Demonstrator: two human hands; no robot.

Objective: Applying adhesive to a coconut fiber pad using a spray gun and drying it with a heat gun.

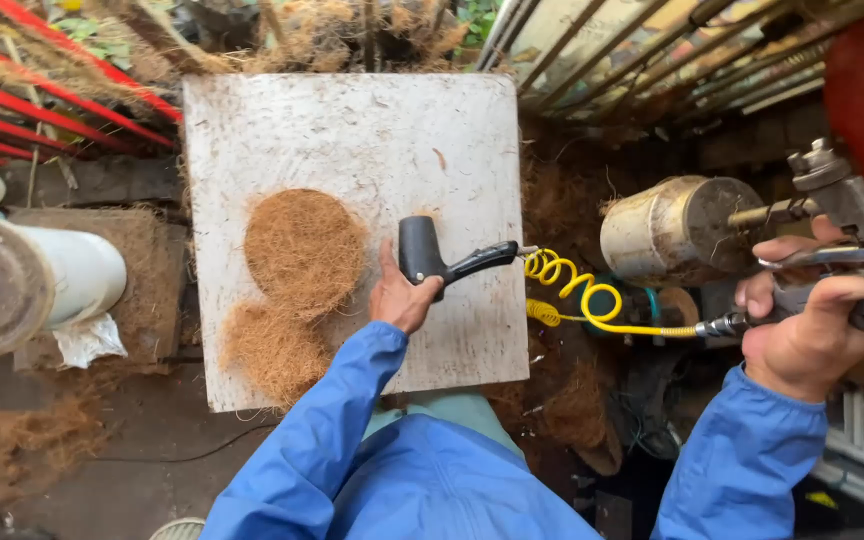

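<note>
Gripping the black tool (422,252) on the white board (352,130) just right of the round fibre pad (304,250), your left hand (402,298) is closing around it while your right hand (802,320) is clamping the metal spray gun (832,230) well right of the board.

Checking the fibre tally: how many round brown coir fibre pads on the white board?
2. One round brown coir fibre pad lies mid-board; the second overlaps its lower edge, near the white board front corner. More could be stacked underneath.

The left hand (404,297) rests on a white board (352,130) and touches a black tool (422,250), beside two round fibre mats (302,250). The right hand (802,320) grips a spray gun (842,230) that has a metal cup (677,232) and a yellow coiled hose (582,295).
</note>
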